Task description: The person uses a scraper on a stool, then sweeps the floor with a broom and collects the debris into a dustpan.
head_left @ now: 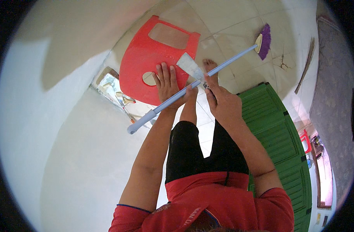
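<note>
My left hand (167,86) lies with fingers spread on the seat of a red plastic stool (140,58), beside its round hole. The stool appears tipped on its side. Closed around a scraper (191,66) with a wide flat metal blade, my right hand (224,101) is just right of the left. A broom (235,57) with a light blue handle and purple bristles slants across both hands. Its handle passes over my left hand near the thumb and under the scraper and right index finger. Whether the left thumb grips the handle is unclear.
A green slatted plastic panel or bench (275,131) stands along my right side. Behind the stool, a cluttered tray (111,87) sits against the white wall (33,104). A bundle of thin sticks (305,65) lies at the far right. My bare feet are on the tiled floor.
</note>
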`<state>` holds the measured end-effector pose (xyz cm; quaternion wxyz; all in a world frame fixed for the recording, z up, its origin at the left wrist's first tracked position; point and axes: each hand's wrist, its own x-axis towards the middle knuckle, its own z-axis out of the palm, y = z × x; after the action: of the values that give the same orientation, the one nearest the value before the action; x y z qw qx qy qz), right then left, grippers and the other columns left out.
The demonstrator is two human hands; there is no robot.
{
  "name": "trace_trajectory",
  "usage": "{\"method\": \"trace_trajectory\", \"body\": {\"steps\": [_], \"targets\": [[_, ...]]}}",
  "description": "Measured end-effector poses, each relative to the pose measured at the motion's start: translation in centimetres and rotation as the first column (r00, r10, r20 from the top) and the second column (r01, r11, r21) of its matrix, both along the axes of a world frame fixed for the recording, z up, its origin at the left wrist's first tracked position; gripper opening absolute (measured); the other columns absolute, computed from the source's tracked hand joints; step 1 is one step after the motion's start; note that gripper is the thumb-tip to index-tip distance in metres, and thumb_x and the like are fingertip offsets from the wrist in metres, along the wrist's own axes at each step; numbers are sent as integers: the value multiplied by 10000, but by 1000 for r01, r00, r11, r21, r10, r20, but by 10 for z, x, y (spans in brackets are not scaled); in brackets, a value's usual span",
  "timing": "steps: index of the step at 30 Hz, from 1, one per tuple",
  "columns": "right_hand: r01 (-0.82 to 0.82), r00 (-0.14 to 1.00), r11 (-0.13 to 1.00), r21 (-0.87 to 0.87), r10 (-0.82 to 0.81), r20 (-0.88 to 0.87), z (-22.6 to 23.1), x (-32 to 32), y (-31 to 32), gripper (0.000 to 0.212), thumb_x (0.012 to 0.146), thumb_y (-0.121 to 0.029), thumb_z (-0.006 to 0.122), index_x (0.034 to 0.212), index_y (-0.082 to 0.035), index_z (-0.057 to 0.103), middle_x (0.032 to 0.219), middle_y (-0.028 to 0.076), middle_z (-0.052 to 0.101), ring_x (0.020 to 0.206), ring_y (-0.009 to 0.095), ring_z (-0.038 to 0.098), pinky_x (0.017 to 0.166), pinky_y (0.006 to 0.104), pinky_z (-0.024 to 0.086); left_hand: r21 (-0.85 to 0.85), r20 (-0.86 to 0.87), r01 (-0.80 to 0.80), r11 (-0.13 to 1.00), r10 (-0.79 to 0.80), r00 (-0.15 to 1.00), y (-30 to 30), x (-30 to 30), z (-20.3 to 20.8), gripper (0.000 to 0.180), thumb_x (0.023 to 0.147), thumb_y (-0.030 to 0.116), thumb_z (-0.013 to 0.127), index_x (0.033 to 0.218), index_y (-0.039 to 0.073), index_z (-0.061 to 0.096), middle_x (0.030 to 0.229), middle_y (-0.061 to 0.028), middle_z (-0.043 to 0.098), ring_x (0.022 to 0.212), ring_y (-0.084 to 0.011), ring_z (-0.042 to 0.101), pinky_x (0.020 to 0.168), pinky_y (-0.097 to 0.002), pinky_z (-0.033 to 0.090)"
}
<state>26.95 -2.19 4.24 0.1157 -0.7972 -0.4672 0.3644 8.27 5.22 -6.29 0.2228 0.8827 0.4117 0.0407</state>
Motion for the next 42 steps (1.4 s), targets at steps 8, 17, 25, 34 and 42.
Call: {"method": "trace_trajectory", "body": {"steps": [8, 17, 25, 34, 42], "targets": [[-140, 985, 966, -216, 158, 66, 21, 4, 34, 451, 942, -274, 522, 1383, -198, 465, 819, 155, 672, 629, 323, 653, 524, 422, 512, 14, 29, -6, 1000, 6, 1000, 1, 0, 2, 868, 861, 509, 535, 1488, 11, 199, 1546, -274, 148, 1438, -453, 117, 1136, -609, 56], [-174, 976, 959, -223, 199, 93, 20, -5, 39, 441, 947, -277, 502, 1375, -177, 466, 858, 159, 677, 644, 332, 658, 546, 430, 524, 5, 3, -6, 1000, 6, 1000, 1, -2, 1, 881, 836, 532, 511, 1469, -14, 235, 1542, -278, 155, 1444, -438, 111, 1144, -606, 47], [-127, 983, 967, -219, 152, 103, 6, -12, 71, 452, 943, -269, 508, 1382, -173, 463, 854, 151, 679, 707, 341, 667, 630, 455, 534, 9, 21, -13, 1000, 13, 1000, 0, -1, -3, 886, 813, 502, 530, 1477, 1, 224, 1548, -252, 168, 1449, -426, 101, 1150, -598, 30], [98, 966, 993, -70, -112, -232, 6, 46, 12, 412, 935, -369, 540, 1318, -218, 549, 764, 226, 636, 741, 405, 637, 644, 477, 498, -52, -9, -10, 999, 9, 1000, 0, -3, 1, 954, 772, 507, 586, 1492, 24, 188, 1555, -266, 123, 1447, -443, 72, 1142, -608, 32], [-152, 986, 988, -37, 154, 57, -4, 23, 54, 393, 949, -363, 527, 1314, -220, 558, 663, 155, 616, 605, 331, 627, 562, 423, 494, -40, 12, -10, 999, 10, 1000, 0, -1, 0, 959, 768, 508, 583, 1488, 13, 189, 1553, -267, 128, 1446, -444, 82, 1141, -610, 34]]}}
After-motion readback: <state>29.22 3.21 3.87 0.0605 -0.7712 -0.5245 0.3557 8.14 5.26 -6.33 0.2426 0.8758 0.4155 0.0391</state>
